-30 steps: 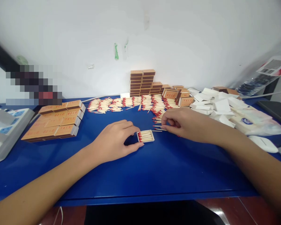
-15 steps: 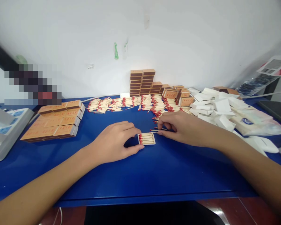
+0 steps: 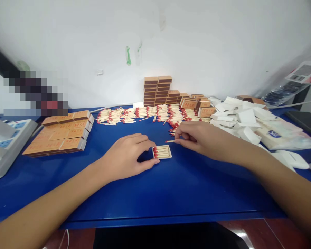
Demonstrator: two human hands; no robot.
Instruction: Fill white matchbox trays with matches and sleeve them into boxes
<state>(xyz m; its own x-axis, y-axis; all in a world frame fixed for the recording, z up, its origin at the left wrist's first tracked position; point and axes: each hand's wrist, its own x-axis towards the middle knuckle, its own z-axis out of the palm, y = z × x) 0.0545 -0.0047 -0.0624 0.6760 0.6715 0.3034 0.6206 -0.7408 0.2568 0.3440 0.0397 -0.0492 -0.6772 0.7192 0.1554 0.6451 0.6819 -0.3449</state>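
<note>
A small white matchbox tray (image 3: 170, 152) lies on the blue table, with several red-headed matches (image 3: 162, 152) in it. My left hand (image 3: 132, 154) is closed on the tray's left end, thumb at the near side and index finger at the far side. Just beyond the tray's right end, my right hand (image 3: 197, 138) pinches a match (image 3: 170, 141) between thumb and fingertips, its red head pointing left. Behind that hand runs a long pile of loose matches (image 3: 162, 113), partly hidden by it.
Filled matchboxes (image 3: 64, 133) lie in rows at the left beside a power strip (image 3: 18, 145). Brown matchbox sleeves (image 3: 157, 91) are stacked against the wall. At the right are white paper trays (image 3: 235, 116), a tissue pack (image 3: 280, 133) and a white plastic object (image 3: 292, 159).
My right hand has shifted slightly, drawing a match up and away from the tray's upper right corner. A second match near its fingers no longer shows. My left hand and the tray stay nearly still.
</note>
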